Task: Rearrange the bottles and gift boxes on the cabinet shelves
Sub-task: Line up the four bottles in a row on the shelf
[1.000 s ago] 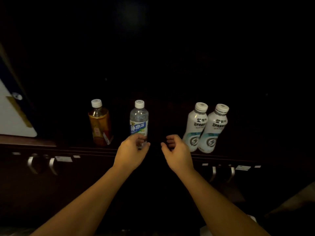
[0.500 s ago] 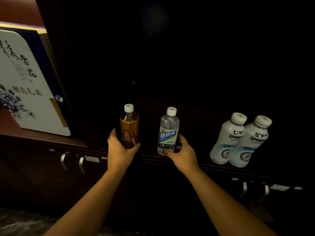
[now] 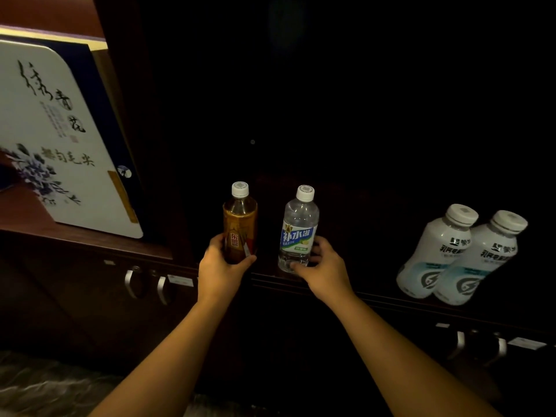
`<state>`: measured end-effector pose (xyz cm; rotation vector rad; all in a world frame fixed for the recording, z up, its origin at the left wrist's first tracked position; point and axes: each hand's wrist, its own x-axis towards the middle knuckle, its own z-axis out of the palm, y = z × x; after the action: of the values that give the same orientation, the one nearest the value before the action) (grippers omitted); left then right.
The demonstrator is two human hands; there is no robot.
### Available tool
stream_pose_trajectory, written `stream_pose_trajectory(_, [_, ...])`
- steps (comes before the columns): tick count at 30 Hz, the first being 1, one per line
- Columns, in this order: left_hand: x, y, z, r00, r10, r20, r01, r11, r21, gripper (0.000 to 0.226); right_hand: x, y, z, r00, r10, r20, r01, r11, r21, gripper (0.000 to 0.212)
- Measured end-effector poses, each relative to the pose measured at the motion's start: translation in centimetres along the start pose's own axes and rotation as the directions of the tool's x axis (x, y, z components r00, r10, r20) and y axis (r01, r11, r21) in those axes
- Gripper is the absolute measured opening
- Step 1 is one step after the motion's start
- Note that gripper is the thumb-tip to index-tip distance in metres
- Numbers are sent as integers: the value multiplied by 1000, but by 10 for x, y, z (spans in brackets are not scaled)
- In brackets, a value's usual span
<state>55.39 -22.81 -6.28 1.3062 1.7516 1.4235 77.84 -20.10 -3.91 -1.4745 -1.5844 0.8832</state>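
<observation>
Amber tea bottle (image 3: 239, 224), white cap, frame centre on the dark wood shelf (image 3: 331, 291), lower body wrapped by left hand (image 3: 221, 270) | clear water bottle (image 3: 298, 230), blue-white label, just right, right hand (image 3: 323, 270) curled round its base | two white bottles (image 3: 460, 254) touching, leaning, right | glossy white-blue gift box (image 3: 60, 136) upper left

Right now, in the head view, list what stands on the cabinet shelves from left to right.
White gift box with blue flowers and calligraphy → amber tea bottle with white cap, gripped by the left hand → clear water bottle with blue label, gripped by the right hand → two white plastic drink bottles.
</observation>
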Motion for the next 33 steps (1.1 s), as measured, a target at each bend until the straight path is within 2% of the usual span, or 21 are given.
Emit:
stream_pose_trajectory(15, [10,-14,-25,999,-19,-45,20,1000,16,78,4,-24,51,999,-22,42,23,1000,-17,80])
stream_pose_trajectory(24, [9,-8,-29,996,44,-79,-39,997,63,75,6,-34,68,999,-26,37,28,999,-41,79])
stream_pose_trajectory(30, [9,-9,-30,996,53,-70,-48,996,74,73,5,-36,69,999,-19,31,20,999,-37,80])
stream_pose_trajectory(33, [9,-11,-31,998,44,-47,-40,996,74,78,3,-36,69,999,-18,39,20,999,-31,79])
